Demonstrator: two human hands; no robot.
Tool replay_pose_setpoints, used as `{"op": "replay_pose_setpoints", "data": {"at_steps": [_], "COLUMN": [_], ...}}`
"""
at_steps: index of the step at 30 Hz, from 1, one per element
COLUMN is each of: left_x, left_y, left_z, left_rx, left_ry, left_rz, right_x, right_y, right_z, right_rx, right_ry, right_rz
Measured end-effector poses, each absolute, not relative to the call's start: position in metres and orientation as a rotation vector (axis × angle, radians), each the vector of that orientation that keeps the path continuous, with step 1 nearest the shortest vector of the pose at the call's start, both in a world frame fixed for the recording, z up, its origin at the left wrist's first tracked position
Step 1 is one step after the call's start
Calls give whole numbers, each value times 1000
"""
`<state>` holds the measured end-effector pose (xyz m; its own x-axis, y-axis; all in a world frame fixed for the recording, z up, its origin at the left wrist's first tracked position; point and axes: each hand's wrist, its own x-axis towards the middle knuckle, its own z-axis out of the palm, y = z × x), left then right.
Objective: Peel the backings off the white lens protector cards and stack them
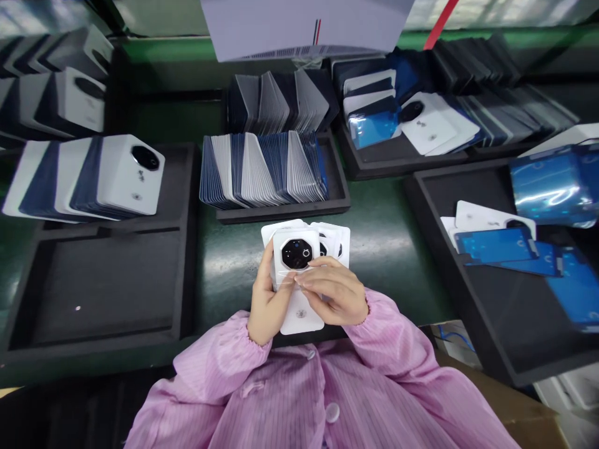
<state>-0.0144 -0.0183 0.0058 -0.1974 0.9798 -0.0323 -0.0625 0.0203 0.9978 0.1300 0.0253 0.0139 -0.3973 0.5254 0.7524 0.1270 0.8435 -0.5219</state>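
A white phone-shaped card (pixel 300 321) with a black octagonal camera print is in front of me at the middle of the bench. My left hand (pixel 269 299) grips its left side, thumb across the front below the camera print. My right hand (pixel 334 290) is closed over its right side, fingertips pinched together near my left thumb. Whatever may be between those fingertips is too small to make out. Behind the held card, more white cards (pixel 344 240) lie fanned out on the green bench, partly covered by it.
A black tray (pixel 285 213) with upright rows of white and dark blue cards stands just beyond. At left, a black tray (pixel 107 287) has a card stack (pixel 128 181) at its far end. At right, another tray (pixel 496 312) bears blue film pieces (pixel 496 245) and white cards.
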Motion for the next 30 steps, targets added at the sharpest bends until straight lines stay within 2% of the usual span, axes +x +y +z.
{"op": "replay_pose_setpoints", "data": {"at_steps": [30], "left_x": [-18], "left_y": [-22], "left_z": [9], "left_rx": [1016], "left_ry": [1375], "left_rz": [1247], "right_x": [133], "right_y": [27], "right_z": [12], "right_rx": [-467], "right_ry": [-1999], "right_rz": [512]}}
